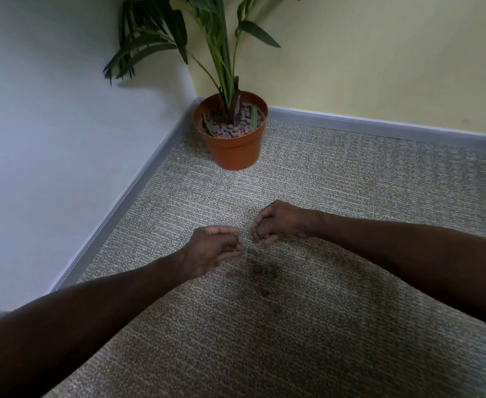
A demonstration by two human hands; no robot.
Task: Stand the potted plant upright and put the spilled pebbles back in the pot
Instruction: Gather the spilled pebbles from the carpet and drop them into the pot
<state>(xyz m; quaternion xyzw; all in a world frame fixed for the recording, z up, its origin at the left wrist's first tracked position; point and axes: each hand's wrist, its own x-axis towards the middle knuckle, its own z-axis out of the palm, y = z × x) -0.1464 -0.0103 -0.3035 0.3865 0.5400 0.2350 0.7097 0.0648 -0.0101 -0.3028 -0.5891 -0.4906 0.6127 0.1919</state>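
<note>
The orange plastic pot (236, 150) stands upright in the room's corner, its green plant (221, 53) rising out of a layer of brown pebbles (230, 129). Several spilled pebbles (263, 271) lie on the carpet well in front of the pot. My left hand (211, 252) hovers just left of them, fingers curled around a few pebbles. My right hand (276, 222) is just beyond them, cupped with pebbles inside its curled fingers. The two hands are apart, a small gap between them.
Speckled beige carpet (322, 326) covers the floor. A grey skirting board (121, 214) runs along the white left wall and along the yellow back wall (379, 67), meeting behind the pot.
</note>
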